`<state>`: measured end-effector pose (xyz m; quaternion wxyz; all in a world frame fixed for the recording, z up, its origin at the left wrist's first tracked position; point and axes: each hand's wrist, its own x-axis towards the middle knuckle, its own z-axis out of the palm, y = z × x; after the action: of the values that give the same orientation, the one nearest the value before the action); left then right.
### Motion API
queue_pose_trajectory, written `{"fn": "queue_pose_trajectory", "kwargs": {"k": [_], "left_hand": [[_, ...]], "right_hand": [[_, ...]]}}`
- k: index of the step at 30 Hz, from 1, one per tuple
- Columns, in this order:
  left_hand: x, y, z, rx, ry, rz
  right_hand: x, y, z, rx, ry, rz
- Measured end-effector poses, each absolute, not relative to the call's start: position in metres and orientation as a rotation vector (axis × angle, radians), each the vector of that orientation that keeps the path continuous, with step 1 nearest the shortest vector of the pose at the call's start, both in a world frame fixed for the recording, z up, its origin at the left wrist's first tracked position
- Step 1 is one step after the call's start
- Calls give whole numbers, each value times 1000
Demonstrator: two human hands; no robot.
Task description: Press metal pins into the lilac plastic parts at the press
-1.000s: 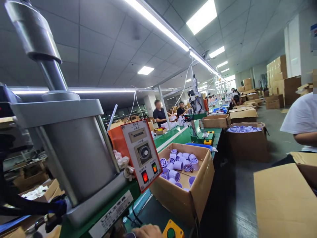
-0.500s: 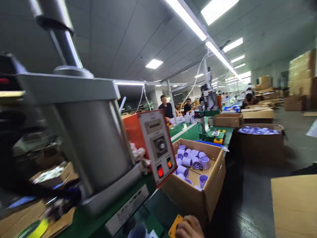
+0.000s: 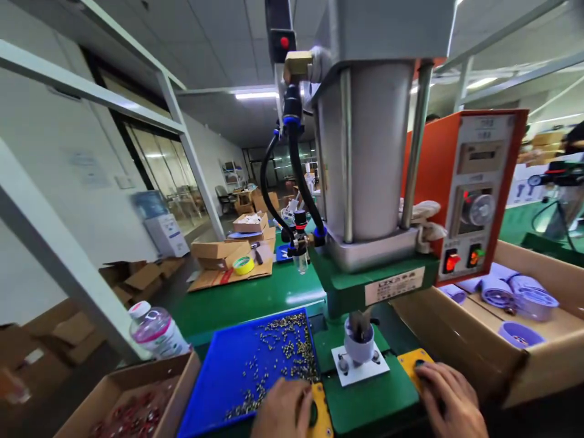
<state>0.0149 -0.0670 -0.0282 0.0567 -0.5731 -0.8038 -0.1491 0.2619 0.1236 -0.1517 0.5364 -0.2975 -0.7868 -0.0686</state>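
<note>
My left hand (image 3: 283,409) lies over a yellow button box (image 3: 320,413) at the front edge of a green press machine (image 3: 369,292), fingers bent down onto it. My right hand (image 3: 449,401) rests on a second yellow button box (image 3: 410,363), fingertips on its dark button. Between them, a pale lilac cylindrical part (image 3: 359,347) stands on a white fixture plate (image 3: 360,367) under the press ram. A blue tray (image 3: 246,365) of several small metal pieces lies just left of the fixture.
An orange control box (image 3: 469,188) with lit switches hangs on the press. A cardboard box (image 3: 502,340) of lilac parts sits at right, another box (image 3: 137,401) with red rings at lower left. A plastic bottle (image 3: 157,331) stands by a white frame post (image 3: 59,261).
The view has swung left and down from the factory aisle to the press. Both hands now show on the yellow button boxes, where only one hand showed before.
</note>
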Motion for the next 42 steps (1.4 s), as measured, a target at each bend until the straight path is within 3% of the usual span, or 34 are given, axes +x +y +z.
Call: {"fn": "queue_pose_trajectory", "kwargs": {"k": [5, 11, 17, 24, 32, 39, 42], "left_hand": [[-21, -30, -3, -1639, -2795, -164], [-16, 2, -16, -1839, -2826, -167], [-11, 3, -26, -1792, -2864, -324], [-13, 2, -37, -1694, -2904, -553], [-15, 4, -41, -1637, -2892, -681], [-11, 7, -35, -1684, -2894, -722], [-9, 9, -37, -1683, -2888, -744]], "right_hand": [[258, 124, -162, -777, -1904, -121], [251, 126, -158, -925, -1807, 38], [224, 115, -107, -863, -1684, 540], [171, 108, -35, -400, -1718, 1188], [165, 75, -57, -440, -1452, 1071], [206, 57, -50, -245, -1708, 807], [222, 49, -76, -35, -2093, 885]]}}
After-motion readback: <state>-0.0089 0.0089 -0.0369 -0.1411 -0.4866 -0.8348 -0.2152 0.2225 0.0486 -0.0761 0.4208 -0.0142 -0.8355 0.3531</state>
